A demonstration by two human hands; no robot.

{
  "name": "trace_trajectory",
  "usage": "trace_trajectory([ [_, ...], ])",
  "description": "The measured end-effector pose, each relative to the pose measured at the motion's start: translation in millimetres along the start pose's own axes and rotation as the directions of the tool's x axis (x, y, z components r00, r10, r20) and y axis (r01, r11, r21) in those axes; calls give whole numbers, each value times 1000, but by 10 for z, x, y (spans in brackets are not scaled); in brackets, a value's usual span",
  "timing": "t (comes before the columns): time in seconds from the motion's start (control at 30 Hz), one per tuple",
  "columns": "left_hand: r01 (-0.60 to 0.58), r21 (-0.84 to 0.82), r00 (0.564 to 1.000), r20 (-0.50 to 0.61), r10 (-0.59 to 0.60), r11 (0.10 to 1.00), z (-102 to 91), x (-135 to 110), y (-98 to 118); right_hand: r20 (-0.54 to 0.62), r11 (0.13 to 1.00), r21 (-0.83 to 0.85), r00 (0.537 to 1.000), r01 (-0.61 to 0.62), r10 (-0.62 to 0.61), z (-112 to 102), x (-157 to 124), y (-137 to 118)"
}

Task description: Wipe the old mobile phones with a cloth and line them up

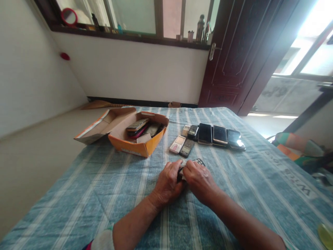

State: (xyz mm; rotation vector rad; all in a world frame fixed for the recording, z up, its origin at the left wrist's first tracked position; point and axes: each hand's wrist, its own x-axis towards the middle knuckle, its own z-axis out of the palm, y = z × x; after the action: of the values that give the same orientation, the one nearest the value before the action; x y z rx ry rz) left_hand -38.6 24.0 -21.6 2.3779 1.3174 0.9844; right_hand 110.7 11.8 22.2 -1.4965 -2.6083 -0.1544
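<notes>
Both my hands meet over the striped cloth, around a dark keypad mobile phone (200, 161). My left hand (168, 180) grips its left end with curled fingers. On its upper face, my right hand (198, 177) is closed, with something pale under its fingertips that I cannot make out. Most of the phone is hidden by my fingers; some keys show at its far right end. Just beyond lie a silver keypad phone (178, 144) and a dark keypad phone (187, 148), side by side.
An orange cardboard box (132, 151) with its lid folded left holds several phones. Smaller keypad phones (193, 132) and several flat touchscreen phones (205, 133) form a row at the back right. A striped blue cloth (125, 201) covers the surface. A door (234, 52) stands beyond.
</notes>
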Motion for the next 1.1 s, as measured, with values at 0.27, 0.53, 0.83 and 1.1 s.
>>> trace_trajectory([
  [0.27,4,18,999,36,-4,1000,-23,11,22,66,985,-4,983,-171,171,-11,84,263],
  [0.53,29,10,999,43,-29,1000,-34,29,44,81,961,2,958,-277,276,-41,76,478],
  [0.83,9,7,999,34,-10,1000,-43,23,19,77,991,43,989,-128,124,-36,73,212],
  [1.1,31,29,999,42,-32,999,-63,47,68,84,960,5,957,-280,278,-35,90,451],
])
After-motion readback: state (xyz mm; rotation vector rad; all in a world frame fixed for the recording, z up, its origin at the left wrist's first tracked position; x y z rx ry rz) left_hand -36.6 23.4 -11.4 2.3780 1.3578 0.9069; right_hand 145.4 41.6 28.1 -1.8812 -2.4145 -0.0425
